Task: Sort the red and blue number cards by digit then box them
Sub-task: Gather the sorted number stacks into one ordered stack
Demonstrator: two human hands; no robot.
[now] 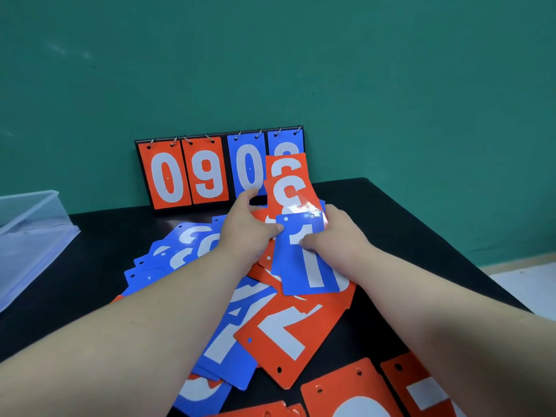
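Red cards (346, 395), bare table (415, 236) rightward.

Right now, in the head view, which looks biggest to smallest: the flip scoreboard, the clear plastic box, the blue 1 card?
1. flip scoreboard, clearly largest.
2. clear plastic box, though the frame edge cuts it off.
3. blue 1 card, not far behind the box's visible part.

The scoreboard (210, 173) stands at the rear of the bench (406, 236), against the wall (270, 70). Before it lie heaped loose cards (288, 335); the box (30, 224) sits left.
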